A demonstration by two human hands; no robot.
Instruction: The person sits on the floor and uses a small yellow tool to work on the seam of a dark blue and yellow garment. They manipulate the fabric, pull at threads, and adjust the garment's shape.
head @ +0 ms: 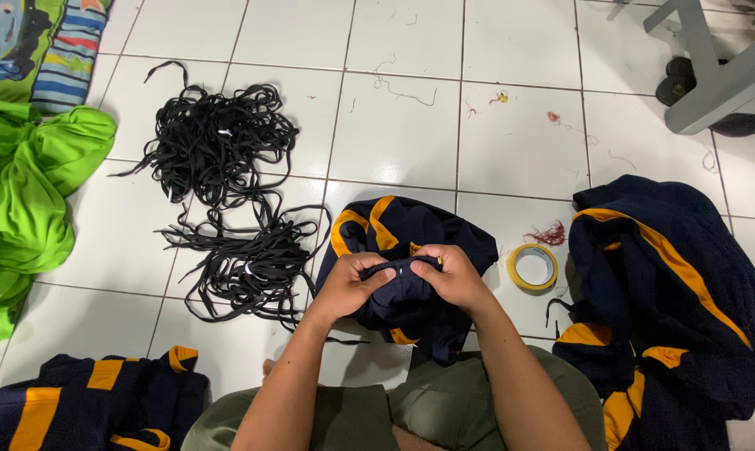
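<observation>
left hand (pixel 350 284): grip pinching navy garment (pixel 407 250) | right hand (pixel 455 276): grip pinching same garment

1. We see the floor (pixel 511 142) laid in glossy white ceramic-looking tiles, with loose thread scraps on them.
2. The navy garment (pixel 411 250) that both our hands grip is soft matt knit cloth with yellow-orange bands.
3. The pile of navy garments (pixel 678 284) looks like the same matt fabric.
4. The black straps (pixel 227 192) look like flat woven bands, dull black.
5. The tape roll (pixel 533 267) looks yellow, smooth and slightly shiny.
6. The green cloth (pixel 27 184) appears smooth, faintly sheened.
</observation>
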